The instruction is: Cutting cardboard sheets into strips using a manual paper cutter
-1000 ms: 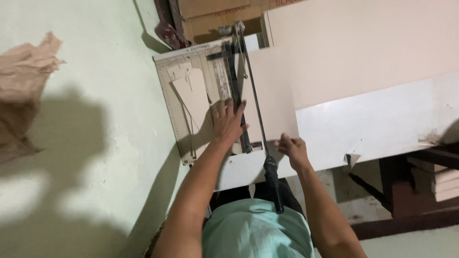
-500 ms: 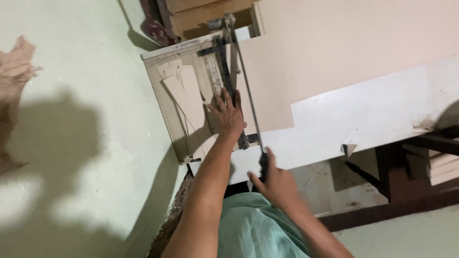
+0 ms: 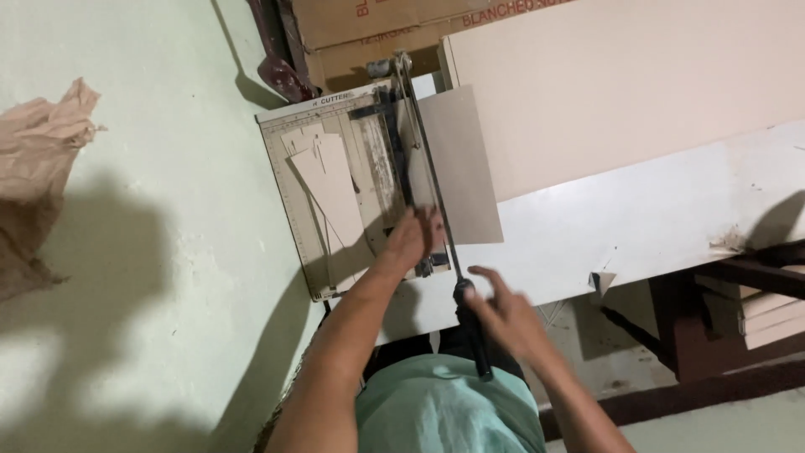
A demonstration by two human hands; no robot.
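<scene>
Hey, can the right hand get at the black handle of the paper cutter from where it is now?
Probably yes. The right hand is open right beside the black handle, fingers spread, with nothing between them. The left hand is further up, pressing on the cutter's base, clear of the handle.

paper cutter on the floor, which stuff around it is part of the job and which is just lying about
In use: paper cutter; its black lever handle, by the right hand; grey card sheet, under the left hand; cut strips.
Lying about: crumpled brown paper; cardboard boxes; stacked boards.
</scene>
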